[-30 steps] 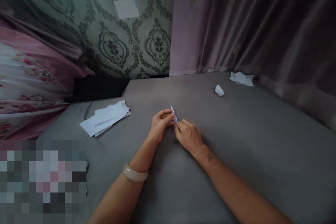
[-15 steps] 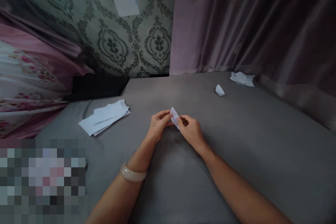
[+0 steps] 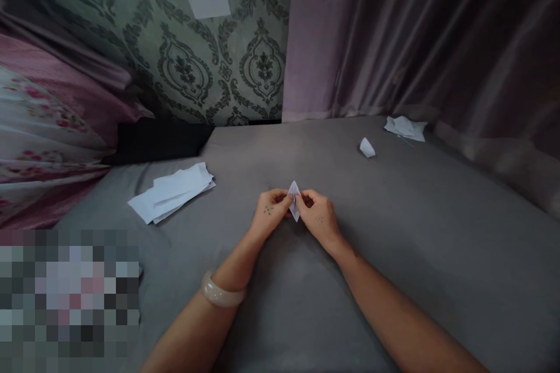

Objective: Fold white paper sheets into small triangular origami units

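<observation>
A small folded piece of white paper is pinched between both my hands just above a grey bed cover. My left hand, with a pale bangle on its wrist, grips the paper's left side with curled fingers. Fingers of my right hand close on its right side. The paper's pointed tip sticks up between the thumbs.
A loose stack of white paper sheets lies to the left. A small folded paper and a crumpled paper heap lie far right near a purple curtain. Floral pillows sit left, below patterned wallpaper.
The paper has turned from edge-on to a flat pointed shape facing me. Both hands came closer together around it.
</observation>
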Demonstrator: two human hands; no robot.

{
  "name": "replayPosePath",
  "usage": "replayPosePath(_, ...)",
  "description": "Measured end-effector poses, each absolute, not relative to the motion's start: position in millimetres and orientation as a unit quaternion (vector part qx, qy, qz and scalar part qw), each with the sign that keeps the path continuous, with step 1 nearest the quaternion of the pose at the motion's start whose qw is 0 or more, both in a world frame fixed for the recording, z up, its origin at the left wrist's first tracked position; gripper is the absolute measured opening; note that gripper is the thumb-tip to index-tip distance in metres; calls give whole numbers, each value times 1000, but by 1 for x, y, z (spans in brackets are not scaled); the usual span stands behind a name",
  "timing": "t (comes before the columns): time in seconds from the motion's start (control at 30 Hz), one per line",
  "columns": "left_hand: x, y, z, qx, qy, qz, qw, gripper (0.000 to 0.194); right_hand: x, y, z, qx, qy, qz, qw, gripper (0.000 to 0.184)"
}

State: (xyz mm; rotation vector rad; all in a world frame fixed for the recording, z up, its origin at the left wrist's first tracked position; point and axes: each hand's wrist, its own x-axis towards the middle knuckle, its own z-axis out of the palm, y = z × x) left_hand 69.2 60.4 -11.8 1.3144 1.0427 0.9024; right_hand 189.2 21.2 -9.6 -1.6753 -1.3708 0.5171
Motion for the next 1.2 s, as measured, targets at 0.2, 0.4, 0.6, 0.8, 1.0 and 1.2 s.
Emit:
replayPosePath(0.2, 66, 59, -14, 644, 520, 345, 441, 26, 191, 23, -12, -695, -562, 223, 389, 20)
replayPosePath(0.4, 68, 52, -4, 684, 578, 270, 354, 19, 193, 25, -6, -730, -558, 236, 316, 14)
replayPosePath(0.6, 70, 48, 1, 699, 605, 205, 322, 14, 194, 25, -4, -737, -571, 247, 263, 12)
replayPosePath(0.8, 70, 49, 2, 709, 607, 169, 316, 13, 197, 27, -8, -744, -571, 255, 237, 9)
replayPosePath(1.0, 72, 52, 2, 704, 608, 165, 328, 9, 198, 28, -10, -734, -582, 259, 235, 8)
replayPosePath(1.2, 71, 53, -3, 707, 600, 175, 330, 12, 198, 38, -17, -692, -603, 230, 323, 21)
